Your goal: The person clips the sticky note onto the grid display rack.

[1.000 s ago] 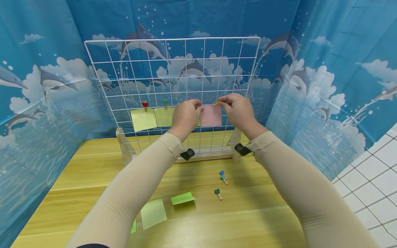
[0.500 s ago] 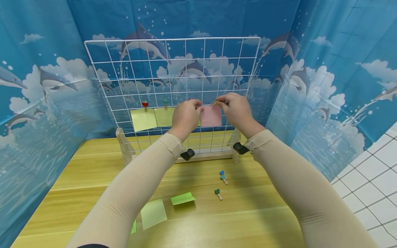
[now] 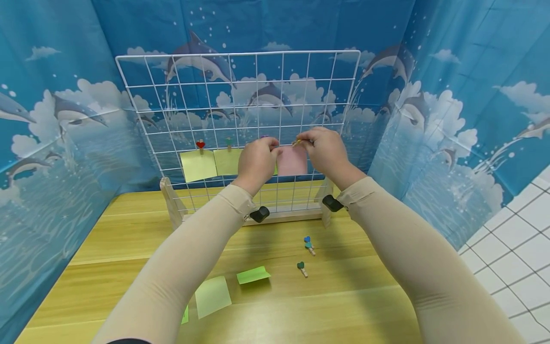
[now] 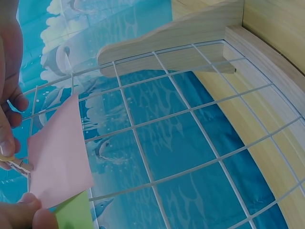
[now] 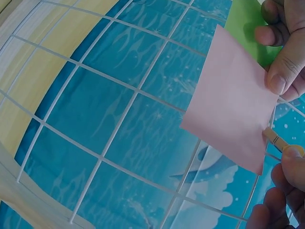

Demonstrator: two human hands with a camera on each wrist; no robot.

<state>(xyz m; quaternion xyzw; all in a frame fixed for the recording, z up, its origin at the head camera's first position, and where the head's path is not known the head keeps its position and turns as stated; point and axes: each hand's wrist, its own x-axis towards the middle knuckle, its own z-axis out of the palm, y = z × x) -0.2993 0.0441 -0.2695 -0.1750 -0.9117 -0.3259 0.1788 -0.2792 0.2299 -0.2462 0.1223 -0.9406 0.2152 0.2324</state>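
A pink sticky note lies against the white wire grid. My left hand pinches its upper left corner between thumb and fingers. In my right hand is a small wooden clothespin with a yellow end, its tip at the note's top edge. A green note sits beside the pink one, partly hidden by my left hand. Further left, a pale yellow note hangs under a red heart clothespin, and a yellow-green note under a green one.
On the wooden table lie a few heart clothespins, such as a dark green one and a teal one. Near my left forearm are a pale note and a folded bright green note. Wooden feet hold the grid upright.
My right hand has shifted slightly left with the clothespin, bringing it further along the pink note's top edge. The left hand has stayed in place.
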